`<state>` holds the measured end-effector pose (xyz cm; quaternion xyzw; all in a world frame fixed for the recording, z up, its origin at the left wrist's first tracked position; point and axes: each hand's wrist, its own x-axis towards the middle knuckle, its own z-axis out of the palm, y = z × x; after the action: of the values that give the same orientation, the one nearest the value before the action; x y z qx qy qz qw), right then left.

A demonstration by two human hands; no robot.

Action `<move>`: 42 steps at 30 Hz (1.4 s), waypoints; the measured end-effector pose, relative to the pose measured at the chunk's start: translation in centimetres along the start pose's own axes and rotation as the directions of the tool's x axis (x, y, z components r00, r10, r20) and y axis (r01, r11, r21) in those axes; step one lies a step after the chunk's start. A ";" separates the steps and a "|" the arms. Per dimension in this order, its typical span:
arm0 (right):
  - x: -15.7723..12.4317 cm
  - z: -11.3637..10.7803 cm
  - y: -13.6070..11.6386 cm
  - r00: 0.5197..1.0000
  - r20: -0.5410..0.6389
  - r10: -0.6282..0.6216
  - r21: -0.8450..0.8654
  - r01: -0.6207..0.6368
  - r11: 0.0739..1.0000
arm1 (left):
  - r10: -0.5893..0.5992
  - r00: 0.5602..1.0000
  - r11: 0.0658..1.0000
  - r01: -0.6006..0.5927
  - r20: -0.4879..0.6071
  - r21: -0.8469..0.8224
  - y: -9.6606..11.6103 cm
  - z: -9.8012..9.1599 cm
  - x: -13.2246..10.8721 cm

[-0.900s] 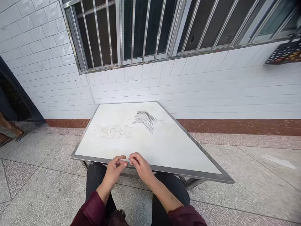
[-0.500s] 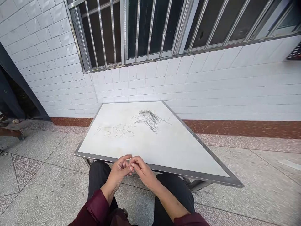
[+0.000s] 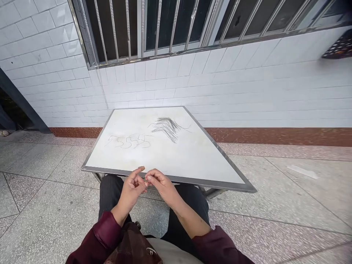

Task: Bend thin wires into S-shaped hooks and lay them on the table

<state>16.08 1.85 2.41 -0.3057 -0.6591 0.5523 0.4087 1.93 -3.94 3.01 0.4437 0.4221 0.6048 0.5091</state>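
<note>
At table edge (image 3: 192,182), hands (image 3: 162,185) (fingertips touching)

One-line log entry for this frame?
left hand + right hand: fingertips together at table near rim | held: too thin to tell | on top: strand pile, row of bent strands

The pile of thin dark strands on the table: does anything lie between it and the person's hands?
Nothing visible does. Only bare white tabletop separates the left hand and right hand, at the near edge, from the pile of strands. The row of curled pieces lies left of that path.
</note>
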 end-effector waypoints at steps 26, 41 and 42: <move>-0.3 0.8 -1.5 0.992 0.020 0.121 0.191 -0.122 0.974 | -0.095 0.995 0.970 0.092 -0.004 -0.223 1.0 -0.4 -0.6; -0.5 0.9 -1.0 0.992 -0.057 0.111 0.224 -0.096 0.970 | -0.095 0.995 0.971 0.091 -0.007 -0.219 1.4 -0.5 -0.6; -0.5 0.9 -0.9 0.992 -0.046 0.114 0.220 -0.101 0.970 | -0.085 0.996 0.976 0.079 -0.017 -0.202 1.3 -0.5 -0.6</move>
<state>15.60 0.78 3.11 -0.3105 -0.5649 0.6332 0.4283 1.18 -4.76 4.06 0.3644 0.3829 0.6285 0.5706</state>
